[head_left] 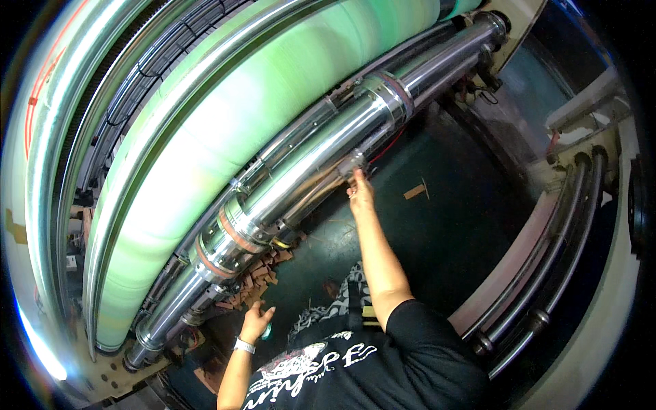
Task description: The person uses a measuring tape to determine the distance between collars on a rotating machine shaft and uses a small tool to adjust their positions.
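Note:
My right hand (361,196) reaches up to a small metal block (353,165) on the underside of a long polished steel shaft (301,160). Its fingers close around the block's lower end, partly hidden behind it. Lower down, my left hand (255,322), with a pale band at the wrist, is curled in front of my body with the thumb sticking out. A small rounded teal-and-white thing (266,331) shows under its fingers; its kind is unclear. Orange-brown ringed collars (236,232) sit on the shaft above that hand.
A large pale green roller (225,130) runs along the shaft's far side. Brown cardboard scraps (256,280) lie heaped below the shaft, and one loose piece (414,192) rests on the dark floor. Curved metal rails (547,273) stand to the right. A bright steel bar (58,171) borders the left.

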A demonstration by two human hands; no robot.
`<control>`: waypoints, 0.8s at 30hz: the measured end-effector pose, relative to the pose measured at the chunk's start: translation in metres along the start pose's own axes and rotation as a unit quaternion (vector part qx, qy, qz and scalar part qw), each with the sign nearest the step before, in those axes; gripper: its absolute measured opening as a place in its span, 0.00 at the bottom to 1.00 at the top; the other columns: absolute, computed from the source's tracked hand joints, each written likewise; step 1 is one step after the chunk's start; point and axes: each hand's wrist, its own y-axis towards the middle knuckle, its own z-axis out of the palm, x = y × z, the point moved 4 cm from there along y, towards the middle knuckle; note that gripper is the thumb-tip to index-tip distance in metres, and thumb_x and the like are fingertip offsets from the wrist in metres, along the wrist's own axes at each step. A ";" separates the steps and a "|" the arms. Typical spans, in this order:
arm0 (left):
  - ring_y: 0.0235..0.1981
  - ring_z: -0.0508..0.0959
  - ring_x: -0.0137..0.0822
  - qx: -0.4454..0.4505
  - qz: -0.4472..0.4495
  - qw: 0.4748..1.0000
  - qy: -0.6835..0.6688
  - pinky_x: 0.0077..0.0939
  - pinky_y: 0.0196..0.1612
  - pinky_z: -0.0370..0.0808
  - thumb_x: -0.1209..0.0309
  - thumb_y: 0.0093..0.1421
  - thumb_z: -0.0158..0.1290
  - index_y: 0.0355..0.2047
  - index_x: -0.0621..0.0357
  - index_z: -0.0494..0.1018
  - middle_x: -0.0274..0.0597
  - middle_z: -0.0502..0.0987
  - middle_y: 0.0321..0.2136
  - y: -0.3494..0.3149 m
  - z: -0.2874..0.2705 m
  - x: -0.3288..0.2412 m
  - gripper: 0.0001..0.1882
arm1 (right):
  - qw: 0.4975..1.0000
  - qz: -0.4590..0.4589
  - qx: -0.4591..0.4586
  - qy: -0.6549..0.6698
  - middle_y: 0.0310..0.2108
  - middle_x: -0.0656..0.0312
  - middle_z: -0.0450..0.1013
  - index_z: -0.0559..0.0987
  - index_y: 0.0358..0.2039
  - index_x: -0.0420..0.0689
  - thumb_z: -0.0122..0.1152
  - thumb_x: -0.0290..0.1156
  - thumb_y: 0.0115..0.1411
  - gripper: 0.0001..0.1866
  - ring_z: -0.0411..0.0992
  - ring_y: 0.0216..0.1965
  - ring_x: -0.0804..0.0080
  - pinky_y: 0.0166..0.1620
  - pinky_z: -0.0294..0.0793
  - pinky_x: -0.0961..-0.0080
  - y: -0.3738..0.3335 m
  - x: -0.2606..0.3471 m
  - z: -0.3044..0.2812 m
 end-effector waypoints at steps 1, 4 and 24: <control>0.19 0.71 0.31 0.002 0.003 1.000 0.004 0.25 0.25 0.69 0.59 0.51 0.55 0.43 0.67 0.68 0.41 0.71 0.16 0.004 -0.001 -0.007 0.25 | 0.998 -0.004 0.041 0.040 0.20 0.72 0.69 0.74 0.27 0.51 0.66 0.46 0.46 0.14 0.63 0.18 0.83 0.18 0.59 0.88 0.025 0.004 -0.012; 0.18 0.67 0.33 0.000 -0.015 0.999 -0.030 0.26 0.23 0.65 0.59 0.51 0.55 0.40 0.65 0.69 0.40 0.66 0.15 0.007 0.013 -0.019 0.23 | 0.989 0.025 0.105 0.104 0.24 0.75 0.68 0.75 0.32 0.56 0.62 0.50 0.49 0.15 0.65 0.24 0.82 0.27 0.63 0.82 0.058 0.031 -0.018; 0.45 0.73 0.41 0.131 0.152 0.931 -0.306 0.27 0.50 0.66 0.59 0.38 0.67 0.59 0.69 0.29 0.56 0.72 0.40 0.061 0.122 -0.273 0.64 | 0.679 0.240 0.502 -0.479 0.23 0.70 0.68 0.70 0.43 0.39 0.53 0.31 0.57 0.14 0.61 0.19 0.87 0.19 0.58 0.89 -0.159 0.121 -0.003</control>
